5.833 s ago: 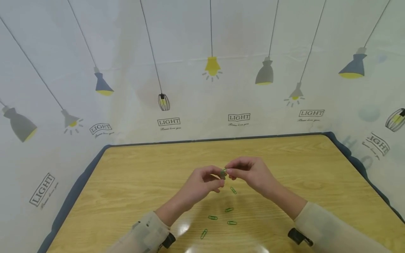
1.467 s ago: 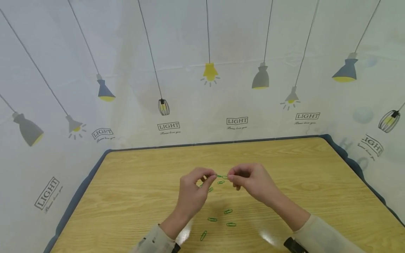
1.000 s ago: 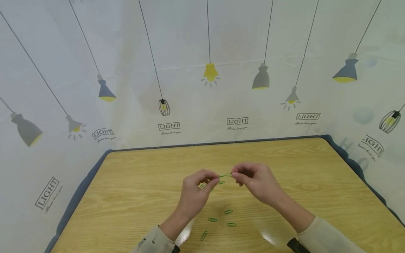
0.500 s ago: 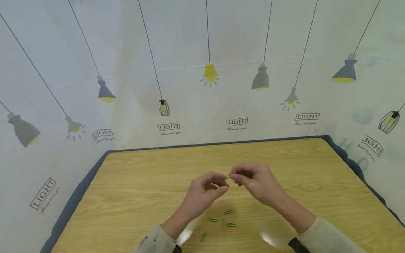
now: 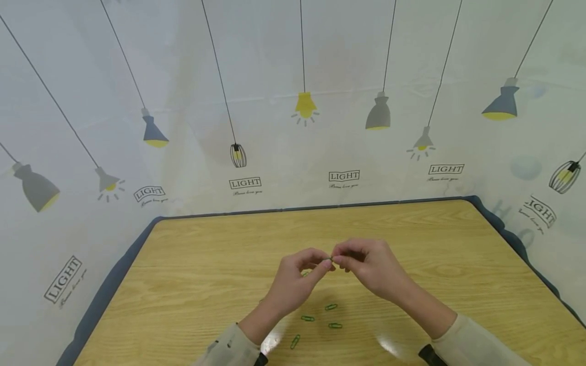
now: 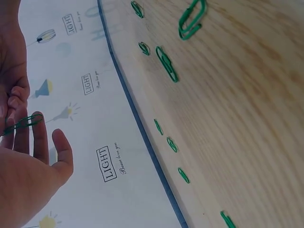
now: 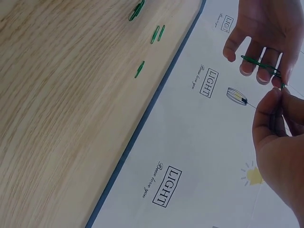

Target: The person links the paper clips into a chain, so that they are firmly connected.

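Observation:
Both hands meet fingertip to fingertip above the middle of the wooden table. My left hand [image 5: 293, 279] pinches a green paper clip [image 7: 259, 64] between thumb and index finger. Linked green wire runs across its other fingers, which are spread in the right wrist view. From the other side my right hand [image 5: 373, 267] pinches a bit of green wire at the same spot. Fingertips largely cover the place where the clips meet, so I cannot tell whether the two are hooked together.
On the table [image 5: 192, 264], several loose green paper clips [image 5: 335, 325] lie nearer the body, below the hands. Another paper clip [image 5: 305, 273] shows partly behind the left hand. A pale curtain [image 5: 279, 152] printed with lamps surrounds the table's dark blue edge [image 5: 247, 212].
A second ago green wire stretched between the hands; now the left hand has moved right and the fingertips meet. The loose clip below the hands 5.8 seconds ago no longer lies there.

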Demonstrator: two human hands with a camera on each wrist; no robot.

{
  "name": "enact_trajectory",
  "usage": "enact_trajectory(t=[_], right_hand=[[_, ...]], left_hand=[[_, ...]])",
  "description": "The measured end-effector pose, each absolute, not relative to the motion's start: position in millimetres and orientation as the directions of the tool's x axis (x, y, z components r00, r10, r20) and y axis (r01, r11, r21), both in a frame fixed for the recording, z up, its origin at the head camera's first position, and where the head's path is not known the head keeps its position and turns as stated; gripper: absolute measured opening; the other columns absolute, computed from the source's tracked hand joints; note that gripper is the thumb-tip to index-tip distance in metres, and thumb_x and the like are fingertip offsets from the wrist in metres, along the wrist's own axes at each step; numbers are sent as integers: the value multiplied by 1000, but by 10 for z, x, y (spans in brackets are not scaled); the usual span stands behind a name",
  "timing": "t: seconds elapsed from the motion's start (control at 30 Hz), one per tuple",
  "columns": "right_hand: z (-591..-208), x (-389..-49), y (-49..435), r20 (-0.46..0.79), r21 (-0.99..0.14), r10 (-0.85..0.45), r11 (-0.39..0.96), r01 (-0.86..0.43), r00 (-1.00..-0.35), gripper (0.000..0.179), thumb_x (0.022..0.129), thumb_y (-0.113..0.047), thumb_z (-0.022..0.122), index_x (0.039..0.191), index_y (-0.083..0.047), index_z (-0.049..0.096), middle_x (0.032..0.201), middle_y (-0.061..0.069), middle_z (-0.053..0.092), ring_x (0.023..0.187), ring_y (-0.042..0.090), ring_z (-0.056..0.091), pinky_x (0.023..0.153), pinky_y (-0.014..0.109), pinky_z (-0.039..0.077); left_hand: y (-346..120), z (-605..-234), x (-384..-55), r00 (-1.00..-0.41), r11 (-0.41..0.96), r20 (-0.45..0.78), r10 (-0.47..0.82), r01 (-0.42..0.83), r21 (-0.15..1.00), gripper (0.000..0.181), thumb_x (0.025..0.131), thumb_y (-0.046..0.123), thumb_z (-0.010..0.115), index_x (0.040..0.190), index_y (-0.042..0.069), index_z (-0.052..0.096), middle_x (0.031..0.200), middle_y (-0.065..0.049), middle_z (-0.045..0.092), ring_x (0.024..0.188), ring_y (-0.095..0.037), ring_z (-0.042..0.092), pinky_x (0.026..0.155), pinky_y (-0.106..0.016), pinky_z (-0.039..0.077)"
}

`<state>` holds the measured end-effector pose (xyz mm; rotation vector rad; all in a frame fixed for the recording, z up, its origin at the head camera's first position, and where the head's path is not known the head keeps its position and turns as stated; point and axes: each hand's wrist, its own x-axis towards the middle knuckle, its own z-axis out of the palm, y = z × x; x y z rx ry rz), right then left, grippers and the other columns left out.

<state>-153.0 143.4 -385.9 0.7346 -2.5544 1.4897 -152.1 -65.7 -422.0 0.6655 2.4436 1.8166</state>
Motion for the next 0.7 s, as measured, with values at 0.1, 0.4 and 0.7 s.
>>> enact_trajectory(t=[0.1, 0.4, 0.7], right_hand=[[-3864, -1532, 1435, 317, -789, -362, 413, -456, -877, 10, 97, -5, 75, 91, -12, 77, 82, 1, 72, 66, 6, 57, 58, 24, 53], [-3874, -1531, 1434, 311, -783, -359, 428, -451, -880, 10, 97, -5, 75, 92, -13, 77, 82, -1, 72, 66, 8, 58, 58, 24, 53], [-3876, -1533, 1421, 297, -793, -352, 428, -435, -888, 6, 98, -5, 75, 93, -8, 77, 83, -1, 72, 66, 10, 60, 58, 24, 53]], left_hand=[[-662, -4231, -1523, -907, 227, 236, 348, 326, 918, 21, 108, 28, 66, 114, 11, 78, 108, -5, 81, 104, -20, 76, 94, -28, 60], [-680, -4246, -1517, -900, 237, 254, 353, 349, 907, 20, 107, 27, 67, 116, 12, 77, 107, -5, 80, 102, -18, 76, 94, -29, 61], [-683, -4239, -1511, -899, 238, 267, 347, 360, 902, 19, 108, 27, 66, 116, 14, 77, 109, -6, 80, 103, -23, 77, 93, -29, 61]])
